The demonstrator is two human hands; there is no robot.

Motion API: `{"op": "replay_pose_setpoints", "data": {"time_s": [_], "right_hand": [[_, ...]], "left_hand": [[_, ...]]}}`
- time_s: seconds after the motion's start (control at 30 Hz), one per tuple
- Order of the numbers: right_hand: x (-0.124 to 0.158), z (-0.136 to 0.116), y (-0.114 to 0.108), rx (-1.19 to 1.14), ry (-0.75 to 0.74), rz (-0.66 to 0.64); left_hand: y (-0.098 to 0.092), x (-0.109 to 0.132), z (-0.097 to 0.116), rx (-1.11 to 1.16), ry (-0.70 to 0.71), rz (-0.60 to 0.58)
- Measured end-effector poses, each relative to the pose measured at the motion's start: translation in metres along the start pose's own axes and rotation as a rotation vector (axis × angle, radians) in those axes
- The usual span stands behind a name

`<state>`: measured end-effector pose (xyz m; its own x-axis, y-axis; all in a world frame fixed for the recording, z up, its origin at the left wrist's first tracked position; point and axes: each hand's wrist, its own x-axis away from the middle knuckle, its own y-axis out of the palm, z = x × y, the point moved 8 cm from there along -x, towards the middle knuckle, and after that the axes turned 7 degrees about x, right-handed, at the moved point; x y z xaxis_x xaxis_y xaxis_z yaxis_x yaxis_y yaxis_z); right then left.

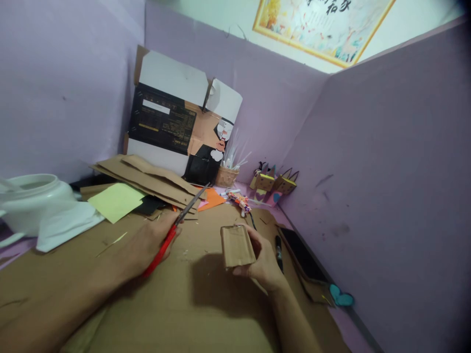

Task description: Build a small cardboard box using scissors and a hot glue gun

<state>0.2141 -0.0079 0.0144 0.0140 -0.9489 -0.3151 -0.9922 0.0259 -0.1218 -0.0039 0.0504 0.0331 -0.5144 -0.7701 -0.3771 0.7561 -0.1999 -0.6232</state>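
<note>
Bench [351, 327]: largely covered by a cardboard mat [165, 314]; we see thin scraps scattered on it.
Unfolded carton [162, 120]: leaning upright against the rear wall [268, 93].
Loose cardboard pieces [147, 181]: stacked flat at the rear left, below the carton; we note no hand on them.
White pot [33, 196]: at the far left, well apart from both hands.
Left hand [159, 236]: fingers closed around the handles of the scissors.
Right hand [263, 257]: thumb and fingers pinching the small box from its right side.
Scissors [170, 240]: red handles, blades pointing forward and apart from the box; we judge no cut in progress.
Small box [237, 247]: in front of us, right of the scissors, apparently raised over the mat. Done: walls folded into a block, body largely formed, by our judgement. Left: its visible face is plain, without coloured paper; we cannot tell how much work is outstanding.
Black marker [278, 251]: just beside our right hand, lying on the mat.
</note>
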Motion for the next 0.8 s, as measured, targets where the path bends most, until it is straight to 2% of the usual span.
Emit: {"op": "replay_pose_setpoints", "data": {"time_s": [0.07, 0.17, 0.3, 0.37, 0.47, 0.67, 0.8], "right_hand": [[0.0, -0.001, -0.001, 0.012, -0.007, 0.011], [0.0, -0.004, 0.0, 0.022, -0.018, 0.014], [0.001, -0.007, 0.002, 0.028, -0.025, 0.003], [0.001, -0.008, 0.002, 0.047, -0.037, 0.002], [0.001, -0.009, 0.002, 0.09, -0.048, 0.0], [0.001, -0.011, 0.011, 0.214, -0.053, -0.044], [0.002, -0.011, 0.012, 0.263, -0.072, -0.042]], "left_hand": [[0.006, 0.001, 0.007, -0.093, 0.01, -0.038], [0.009, 0.0, 0.016, -0.171, 0.064, -0.002], [0.011, -0.002, 0.006, -0.141, 0.021, -0.047], [0.006, -0.002, 0.004, -0.148, 0.03, -0.014], [0.007, -0.001, 0.009, -0.224, 0.099, -0.002], [0.033, 0.006, 0.03, -0.554, 0.286, -0.1], [0.035, 0.007, 0.033, -0.564, 0.312, -0.11]]}}
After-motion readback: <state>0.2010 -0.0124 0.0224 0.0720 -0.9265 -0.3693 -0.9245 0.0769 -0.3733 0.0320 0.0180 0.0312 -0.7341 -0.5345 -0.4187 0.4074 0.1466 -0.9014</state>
